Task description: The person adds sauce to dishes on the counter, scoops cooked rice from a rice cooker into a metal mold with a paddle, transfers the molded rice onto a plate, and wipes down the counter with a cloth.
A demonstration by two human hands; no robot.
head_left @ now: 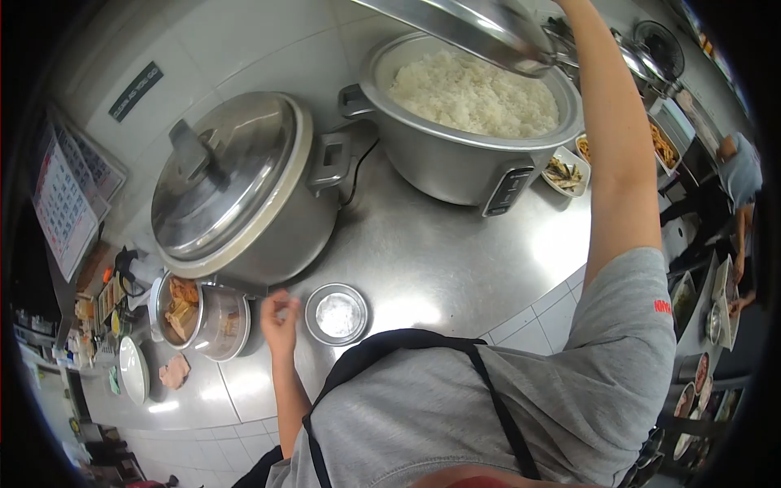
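Note:
My right arm [618, 154] reaches up past the top edge, which cuts off the hand and fingers. At its end, a steel rice cooker lid [480, 28] is held up and tilted above an uncovered rice cooker [439, 175] full of white rice [476, 98]. My left hand [281, 320] hovers low, slightly blurred, fingers loosely curled and apart with nothing seen in them. Just right of it, a small round metal dish [337, 314] rests on the steel counter. Above it stands a second rice cooker [285, 236] with its lid [228, 175] on.
Left of my hand are a metal pot [160, 313] of food, a clear container [220, 325], a white plate [133, 370] and a pink cloth [174, 372]. A dish of small fish [566, 172] sits right of the open cooker. Another person [736, 175] works far right.

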